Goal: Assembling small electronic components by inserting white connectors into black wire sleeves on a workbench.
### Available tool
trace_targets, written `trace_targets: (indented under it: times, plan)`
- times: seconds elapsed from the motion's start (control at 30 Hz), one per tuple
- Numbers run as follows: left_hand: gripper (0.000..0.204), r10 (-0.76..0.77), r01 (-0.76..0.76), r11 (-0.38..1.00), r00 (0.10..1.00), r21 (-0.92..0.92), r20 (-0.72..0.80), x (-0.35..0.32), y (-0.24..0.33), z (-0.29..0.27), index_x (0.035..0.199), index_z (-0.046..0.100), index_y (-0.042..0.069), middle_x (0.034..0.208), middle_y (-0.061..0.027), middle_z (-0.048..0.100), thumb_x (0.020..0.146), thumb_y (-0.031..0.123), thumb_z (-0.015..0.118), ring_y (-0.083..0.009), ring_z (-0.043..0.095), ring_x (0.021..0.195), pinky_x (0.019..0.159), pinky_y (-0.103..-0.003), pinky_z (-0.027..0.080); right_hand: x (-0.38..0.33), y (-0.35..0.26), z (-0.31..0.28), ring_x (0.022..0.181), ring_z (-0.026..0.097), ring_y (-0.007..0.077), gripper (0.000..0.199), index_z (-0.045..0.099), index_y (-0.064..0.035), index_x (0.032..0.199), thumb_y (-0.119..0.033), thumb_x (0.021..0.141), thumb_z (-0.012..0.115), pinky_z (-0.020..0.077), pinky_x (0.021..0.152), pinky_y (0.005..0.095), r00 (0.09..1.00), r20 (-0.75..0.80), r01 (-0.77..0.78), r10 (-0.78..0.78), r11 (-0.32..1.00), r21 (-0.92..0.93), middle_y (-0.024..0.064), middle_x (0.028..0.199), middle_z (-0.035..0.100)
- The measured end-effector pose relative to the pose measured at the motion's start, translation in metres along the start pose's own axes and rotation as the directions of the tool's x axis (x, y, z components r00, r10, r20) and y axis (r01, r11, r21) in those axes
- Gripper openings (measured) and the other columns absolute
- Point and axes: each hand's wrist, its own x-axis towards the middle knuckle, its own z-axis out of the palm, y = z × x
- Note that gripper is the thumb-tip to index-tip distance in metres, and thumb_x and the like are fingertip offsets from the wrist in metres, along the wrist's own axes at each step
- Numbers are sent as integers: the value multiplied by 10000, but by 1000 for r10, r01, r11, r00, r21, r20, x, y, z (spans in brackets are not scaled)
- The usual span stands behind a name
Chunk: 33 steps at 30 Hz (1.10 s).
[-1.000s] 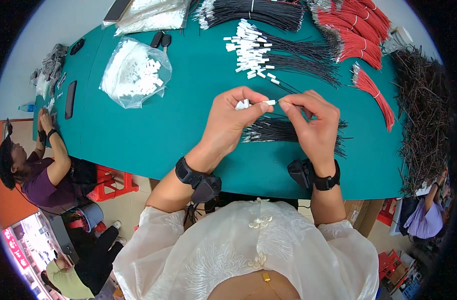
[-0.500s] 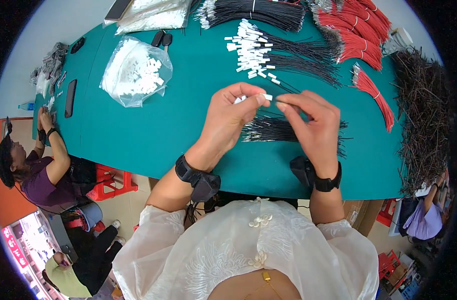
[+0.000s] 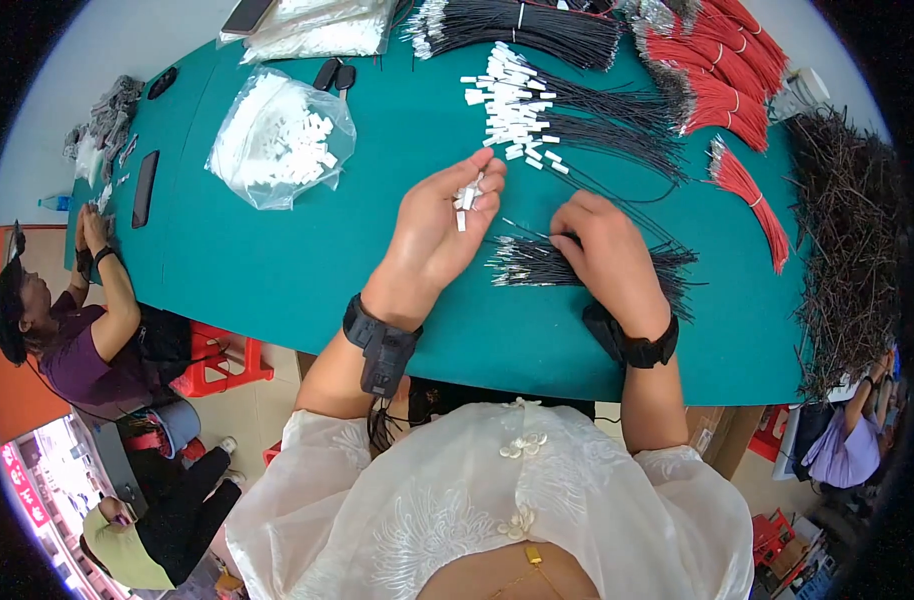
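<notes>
Green desk (image 3: 277,270) under my hands: left hand (image 3: 439,232) cupped loosely around small white plugs (image 3: 467,195), which may spill; right hand (image 3: 605,252) pinching black wires (image 3: 537,265), which may tangle.

Left hand (image 3: 439,225) cups white connectors (image 3: 467,196); right hand (image 3: 605,250) presses black wires (image 3: 537,264).
</notes>
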Motion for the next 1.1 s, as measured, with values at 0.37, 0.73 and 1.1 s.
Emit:
trace_targets:
  times: [0.37,0.73,1.1]
  plan:
    - [343,5,-62,972,969,228,245,-10,2,-4,1188,549,-62,778,-18,523,1048,237,452,-75,395,602,528,-213,334,-4,-5,-23,669,512,104,76,561,-10,855,-10,916,606,399,617,257,987,106,-159,119,697,699,8,714,529]
    - [340,-45,-34,928,978,370,203,-19,-9,15,1210,579,-64,728,37,452,1037,199,450,-37,358,603,518,-185,280,-5,-13,-25,619,362,3,61,648,2,969,-7,909,649,259,545,193,949,-138,-107,283,703,703,-74,708,491]
    - [273,50,-227,833,940,505,339,-19,-13,10,1214,569,-5,834,-53,610,1003,160,515,-36,361,593,526,-180,302,-4,-17,-24,641,413,10,57,663,26,945,13,890,668,313,561,185,948,-195,-56,253,734,677,-46,751,567]
